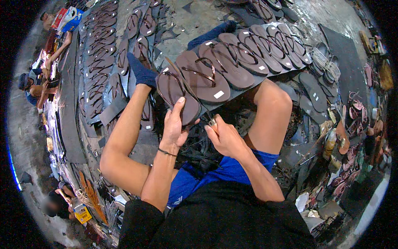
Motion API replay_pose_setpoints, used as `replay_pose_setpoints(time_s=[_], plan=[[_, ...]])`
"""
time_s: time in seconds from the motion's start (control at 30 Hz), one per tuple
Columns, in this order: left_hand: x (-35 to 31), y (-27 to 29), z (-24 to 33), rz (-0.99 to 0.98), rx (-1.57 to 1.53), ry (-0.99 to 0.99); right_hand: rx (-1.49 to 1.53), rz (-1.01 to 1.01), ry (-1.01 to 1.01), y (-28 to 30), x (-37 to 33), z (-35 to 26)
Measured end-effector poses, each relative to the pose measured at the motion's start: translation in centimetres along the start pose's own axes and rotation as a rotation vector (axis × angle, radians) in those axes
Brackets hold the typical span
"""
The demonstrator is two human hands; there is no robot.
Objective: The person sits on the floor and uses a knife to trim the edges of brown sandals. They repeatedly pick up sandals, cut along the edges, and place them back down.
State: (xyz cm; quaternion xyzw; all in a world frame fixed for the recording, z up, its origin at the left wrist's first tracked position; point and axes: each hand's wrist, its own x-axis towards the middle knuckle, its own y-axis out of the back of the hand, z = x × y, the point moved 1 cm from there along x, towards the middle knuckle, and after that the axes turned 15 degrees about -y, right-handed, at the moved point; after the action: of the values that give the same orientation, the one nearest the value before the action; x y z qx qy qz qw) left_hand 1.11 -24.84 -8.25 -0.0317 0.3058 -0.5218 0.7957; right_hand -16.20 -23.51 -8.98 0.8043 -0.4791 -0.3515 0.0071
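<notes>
My left hand (173, 129) grips the heel end of a brown flip-flop (190, 108), thumb on top and fingers underneath. Shiny dark straps cross this flip-flop, and a small white sticker is on it. My right hand (229, 140) is closed round the short handle of a knife (212, 123). Its dark blade points up beside the flip-flop's edge; whether it touches is hard to see. Right beside it, another brown flip-flop (215, 93) with a white sticker lies on a dark rubber sheet (244, 90) that runs across toward my right knee.
Several more brown flip-flops (253, 54) line the sheet. Long rows of flip-flops (97, 62) cover the floor at left. Grey sandals (325, 62) and dark soles (313, 91) lie at right, among heaped scraps (348, 166). People (35, 85) sit along the far left.
</notes>
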Motion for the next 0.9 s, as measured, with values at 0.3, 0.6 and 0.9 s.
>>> replay_pose_setpoints(time_s=[0.3, 0.6, 0.9], plan=[[-1.3, -1.2, -0.9, 0.069, -0.270, 0.072, -0.285, 0.222, -0.155, -4.0, 2.0, 0.5], [-1.1, -0.8, -0.9, 0.109, -0.388, 0.115, -0.278, 0.261, 0.284, -6.1, 10.3, 4.2], [-4.2, 1.9, 1.2, 0.044, -0.391, 0.006, 0.457, -0.048, -0.053, -7.3, 14.7, -5.3]])
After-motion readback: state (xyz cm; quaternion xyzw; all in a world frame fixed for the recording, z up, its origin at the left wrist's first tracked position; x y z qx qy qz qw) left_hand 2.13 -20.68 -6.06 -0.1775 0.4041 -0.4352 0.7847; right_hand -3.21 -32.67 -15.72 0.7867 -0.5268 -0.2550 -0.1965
